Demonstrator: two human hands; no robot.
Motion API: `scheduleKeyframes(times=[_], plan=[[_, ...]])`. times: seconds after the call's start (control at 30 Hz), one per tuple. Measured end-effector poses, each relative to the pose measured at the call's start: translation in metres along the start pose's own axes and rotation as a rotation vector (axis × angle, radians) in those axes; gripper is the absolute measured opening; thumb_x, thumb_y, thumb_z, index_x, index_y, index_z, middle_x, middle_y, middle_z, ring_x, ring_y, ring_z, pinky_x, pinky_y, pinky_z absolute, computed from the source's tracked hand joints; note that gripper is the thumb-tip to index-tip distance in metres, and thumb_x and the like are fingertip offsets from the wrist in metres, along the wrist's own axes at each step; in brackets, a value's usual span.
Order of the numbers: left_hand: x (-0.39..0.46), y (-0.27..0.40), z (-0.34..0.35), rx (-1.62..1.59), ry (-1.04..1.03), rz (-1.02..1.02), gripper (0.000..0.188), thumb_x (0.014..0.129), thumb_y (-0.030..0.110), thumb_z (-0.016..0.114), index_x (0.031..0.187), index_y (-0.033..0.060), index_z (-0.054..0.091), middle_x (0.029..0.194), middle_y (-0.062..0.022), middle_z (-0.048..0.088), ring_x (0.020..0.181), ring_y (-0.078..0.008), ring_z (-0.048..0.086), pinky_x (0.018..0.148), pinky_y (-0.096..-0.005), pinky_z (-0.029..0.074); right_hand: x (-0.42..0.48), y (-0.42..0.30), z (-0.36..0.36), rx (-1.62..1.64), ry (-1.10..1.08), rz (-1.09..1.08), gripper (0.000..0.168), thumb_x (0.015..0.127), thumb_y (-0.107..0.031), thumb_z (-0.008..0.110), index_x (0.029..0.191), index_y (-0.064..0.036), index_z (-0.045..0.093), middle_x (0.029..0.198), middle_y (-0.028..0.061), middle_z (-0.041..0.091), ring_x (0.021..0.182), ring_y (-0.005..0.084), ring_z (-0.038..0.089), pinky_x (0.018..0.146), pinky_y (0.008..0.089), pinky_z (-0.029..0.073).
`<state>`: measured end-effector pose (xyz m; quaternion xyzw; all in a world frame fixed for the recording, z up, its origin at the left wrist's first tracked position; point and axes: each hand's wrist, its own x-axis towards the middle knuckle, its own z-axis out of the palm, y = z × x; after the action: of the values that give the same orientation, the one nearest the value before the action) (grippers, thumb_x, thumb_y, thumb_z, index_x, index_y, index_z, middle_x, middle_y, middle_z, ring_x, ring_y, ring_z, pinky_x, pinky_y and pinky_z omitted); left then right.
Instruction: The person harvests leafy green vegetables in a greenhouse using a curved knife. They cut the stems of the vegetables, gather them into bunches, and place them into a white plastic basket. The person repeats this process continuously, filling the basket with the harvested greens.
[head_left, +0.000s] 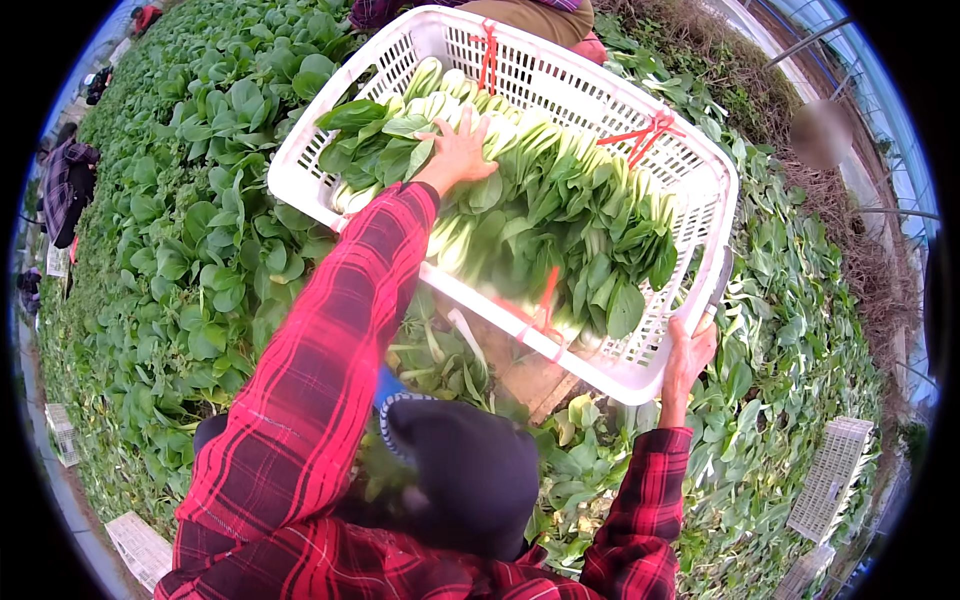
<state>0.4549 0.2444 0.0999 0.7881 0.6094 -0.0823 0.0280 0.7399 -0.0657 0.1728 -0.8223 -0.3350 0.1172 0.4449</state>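
Observation:
A white plastic crate (720, 176) sits tilted in front of me, with rows of bok choy (547, 172) packed inside. Fingers spread, my left hand (459, 148) lies on the stalks and leaves at the crate's left half. My right hand (688, 356) is at the crate's near right corner, against its outer side. It grips a knife (720, 285), whose blade points away from me along the crate's right wall. Red ties (649, 136) are knotted through the slotted walls. Part of the crate's near wall is hidden behind my left sleeve.
Growing leafy greens (225, 180) fill the left side. Cut leaves (780, 360) cover the ground at right. Beyond the crate a person (525, 19) is close by. Another person (69, 180) is at far left. More white crates (832, 480) stand at right and lower left.

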Motion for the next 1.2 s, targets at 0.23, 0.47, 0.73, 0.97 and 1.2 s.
scheduleKeyframes(times=[0.23, 0.47, 0.73, 0.97, 1.2], plan=[[-0.051, -0.016, -0.069, -0.028, 0.278, 0.324, 0.105, 0.061, 0.074, 0.055, 0.141, 0.0108, 0.026, 0.143, -0.0222, 0.023, 0.134, -0.044, 0.013, 0.101, -0.0671, 0.007, 0.014, 0.012, -0.003, -0.02, 0.011, -0.075, 0.035, 0.067, -0.02, 0.065, 0.088, 0.006, 0.053, 0.08, 0.0167, 0.06, 0.072, 0.0282, 0.057, 0.071, 0.0383, 0.043], [-0.254, -0.216, -0.152, 0.327, 0.536, 0.281, 0.05, 0.072, 0.024, 0.065, 0.118, 0.0092, 0.051, 0.128, -0.0128, 0.044, 0.124, -0.0316, 0.036, 0.102, -0.0551, 0.025, 0.029, 0.029, 0.003, -0.269, 0.019, -0.228, 0.053, 0.072, -0.041, 0.06, 0.093, 0.007, 0.058, 0.084, 0.0194, 0.061, 0.073, 0.0322, 0.057, 0.07, 0.0435, 0.042], [-0.708, -0.424, -0.055, 0.176, 0.346, -0.574, 0.038, 0.072, 0.018, 0.059, 0.107, 0.0034, 0.058, 0.102, -0.0156, 0.061, 0.094, -0.0336, 0.057, 0.078, -0.0421, 0.048, 0.04, -0.016, -0.051, -0.445, 0.362, -0.486, 0.072, 0.087, -0.059, 0.039, 0.109, 0.007, 0.055, 0.087, 0.0231, 0.062, 0.078, 0.035, 0.058, 0.065, 0.0437, 0.043], [-0.861, -0.33, 0.079, -0.23, 0.263, -0.874, 0.026, 0.071, 0.01, 0.061, 0.096, 0.0027, 0.062, 0.098, -0.0122, 0.062, 0.09, -0.0309, 0.059, 0.078, -0.0407, 0.048, -0.208, -0.284, 0.016, 0.41, -0.492, -0.882, 0.034, 0.087, -0.032, 0.055, 0.099, 0.0, 0.052, 0.074, 0.01, 0.057, 0.06, 0.0157, 0.052, 0.046, 0.0269, 0.03], [-0.858, -0.321, 0.091, -0.048, 0.487, -0.823, 0.03, 0.073, 0.01, 0.062, 0.102, 0.0078, 0.061, 0.109, -0.0096, 0.058, 0.104, -0.0289, 0.054, 0.088, -0.0395, 0.043, -0.44, -0.339, 0.179, -0.303, -1.449, -1.957, 0.02, 0.086, -0.017, 0.056, 0.079, -0.001, 0.045, 0.056, 0.0162, 0.047, 0.05, 0.0321, 0.047, 0.049, 0.0394, 0.035]])
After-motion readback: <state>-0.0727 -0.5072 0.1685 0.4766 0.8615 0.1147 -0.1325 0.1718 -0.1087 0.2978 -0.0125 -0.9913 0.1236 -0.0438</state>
